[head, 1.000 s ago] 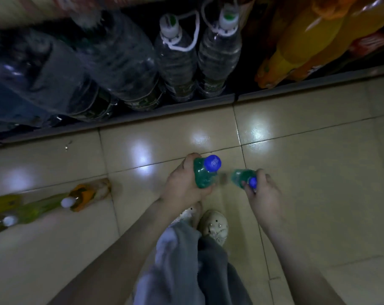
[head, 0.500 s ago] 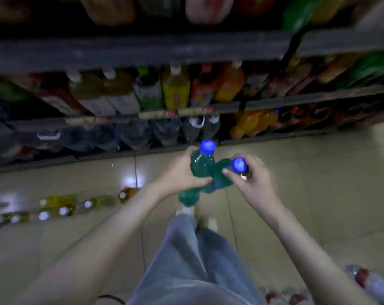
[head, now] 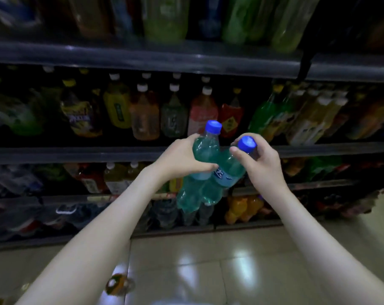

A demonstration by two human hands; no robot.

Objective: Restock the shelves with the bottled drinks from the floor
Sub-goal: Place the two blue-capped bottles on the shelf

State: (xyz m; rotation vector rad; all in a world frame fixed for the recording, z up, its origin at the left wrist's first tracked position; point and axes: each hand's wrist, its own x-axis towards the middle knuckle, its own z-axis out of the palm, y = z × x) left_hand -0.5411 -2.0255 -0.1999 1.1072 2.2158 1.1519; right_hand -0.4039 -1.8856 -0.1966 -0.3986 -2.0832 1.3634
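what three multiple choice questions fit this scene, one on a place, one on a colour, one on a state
1. Where are the teal bottles?
A. lying on the floor
B. held up in front of the shelves
C. standing on the top shelf

2. What colour are their caps?
A. white
B. yellow
C. blue

3. How does the right hand hold its bottle?
A. thumb and fingers curled round the top, by the cap
B. flat palm under the base
C. it holds nothing

Answers:
1 B: both bottles are in the hands, in front of the stocked shelves.
2 C: both caps show bright blue.
3 A: its thumb and fingers curl round the bottle's top, while the left hand grips the other bottle's body.
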